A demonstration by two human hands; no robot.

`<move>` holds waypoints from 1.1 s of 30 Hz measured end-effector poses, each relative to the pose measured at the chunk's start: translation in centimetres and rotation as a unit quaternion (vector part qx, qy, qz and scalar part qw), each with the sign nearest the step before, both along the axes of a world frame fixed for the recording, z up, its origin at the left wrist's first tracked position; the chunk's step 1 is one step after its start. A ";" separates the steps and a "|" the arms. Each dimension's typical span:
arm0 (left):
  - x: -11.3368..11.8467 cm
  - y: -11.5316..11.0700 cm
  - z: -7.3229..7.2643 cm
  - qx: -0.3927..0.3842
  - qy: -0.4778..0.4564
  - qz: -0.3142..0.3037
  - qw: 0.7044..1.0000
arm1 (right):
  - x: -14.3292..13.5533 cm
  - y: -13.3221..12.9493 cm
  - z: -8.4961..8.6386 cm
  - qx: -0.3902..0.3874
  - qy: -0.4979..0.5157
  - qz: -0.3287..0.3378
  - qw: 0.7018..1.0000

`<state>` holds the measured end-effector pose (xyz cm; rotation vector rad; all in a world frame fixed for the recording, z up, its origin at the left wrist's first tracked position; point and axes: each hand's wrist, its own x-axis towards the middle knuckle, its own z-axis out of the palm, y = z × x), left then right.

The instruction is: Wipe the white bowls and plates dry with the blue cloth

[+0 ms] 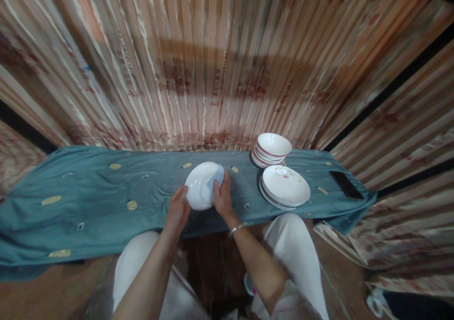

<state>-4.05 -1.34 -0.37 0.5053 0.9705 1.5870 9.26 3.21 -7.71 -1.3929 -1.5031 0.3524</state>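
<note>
A plain white plate (198, 187) is held tilted above the front half of the cloth-covered table. My left hand (178, 207) grips its left edge, thumb on the near face and the other fingers hidden behind. On the plate's right side, my right hand (222, 196) presses a light blue cloth (215, 177) against the surface. To the right stands a stack of white plates (285, 186), the top one patterned with small flowers. Just behind it is a stack of white bowls (274, 145) with red bands near their rims.
A teal tablecloth (102, 192) with yellow motifs covers the long, low table. Toward its right end lies a black phone (345, 185). Pleated patterned curtains (213, 74) hang close behind and at both sides. My knees (296, 254) are at the table's front edge.
</note>
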 end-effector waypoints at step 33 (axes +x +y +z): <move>-0.3 0.4 -1.7 0.005 -0.004 0.025 1.000 | -2.8 -4.9 3.7 0.126 -0.289 0.133 0.939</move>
